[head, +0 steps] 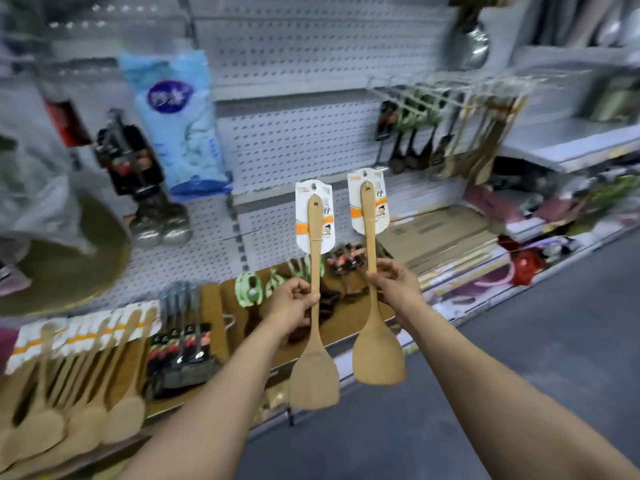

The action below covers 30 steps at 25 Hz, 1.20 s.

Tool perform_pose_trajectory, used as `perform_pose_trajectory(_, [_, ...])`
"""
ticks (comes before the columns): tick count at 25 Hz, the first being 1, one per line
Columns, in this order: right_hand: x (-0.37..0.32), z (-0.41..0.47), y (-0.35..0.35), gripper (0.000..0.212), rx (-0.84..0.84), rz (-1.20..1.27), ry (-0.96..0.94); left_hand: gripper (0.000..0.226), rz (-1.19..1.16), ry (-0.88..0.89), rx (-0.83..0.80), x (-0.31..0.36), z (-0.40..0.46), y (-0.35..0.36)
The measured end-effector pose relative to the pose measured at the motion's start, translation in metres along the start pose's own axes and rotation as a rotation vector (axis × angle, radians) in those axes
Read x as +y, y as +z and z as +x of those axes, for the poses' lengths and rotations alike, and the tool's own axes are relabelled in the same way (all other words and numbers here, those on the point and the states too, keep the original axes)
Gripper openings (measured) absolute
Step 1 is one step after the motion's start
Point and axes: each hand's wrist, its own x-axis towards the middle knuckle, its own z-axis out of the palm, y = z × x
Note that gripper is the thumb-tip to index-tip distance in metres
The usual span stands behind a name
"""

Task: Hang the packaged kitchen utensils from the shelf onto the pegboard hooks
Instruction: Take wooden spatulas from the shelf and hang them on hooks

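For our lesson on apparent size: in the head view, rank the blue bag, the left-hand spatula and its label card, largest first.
1. Blue bag, though it hangs farther away, so true size is unsure.
2. Spatula gripped by the left hand.
3. Label card.

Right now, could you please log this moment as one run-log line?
left hand: grips left spatula | right hand: grips right spatula | both upright, apart | pegboard: not yet hung

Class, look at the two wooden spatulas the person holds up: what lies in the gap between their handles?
Head view: nothing held between the left spatula and right spatula; only the pegboard and blurred shelf goods show behind.
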Motion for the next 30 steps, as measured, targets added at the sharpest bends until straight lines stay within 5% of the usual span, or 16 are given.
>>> perform_pose_trajectory(6, [-0.070, 0.070, -0.136, 0.006, 0.177, 0.125, -0.128, 0.015, 0.002, 0.148, -0.106, 0.101, 0.038, 0.148])
perform_pose_trajectory(18, [-0.173, 0.305, -0.369, 0.015, 0.331, 0.058, -0.271, 0.018, -0.055, 0.295, -0.282, 0.245, 0.233, 0.443])
perform_pose_trajectory(24, [-0.191, 0.396, -0.450, 0.016, 0.333, 0.072, -0.236, 0.015, -0.007, 0.289, -0.265, 0.286, 0.292, 0.541])
perform_pose_trajectory(30, [-0.207, 0.478, -0.515, 0.004, 0.160, 0.242, -0.217, 0.007, 0.038, 0.294, -0.147, 0.305, 0.336, 0.620])
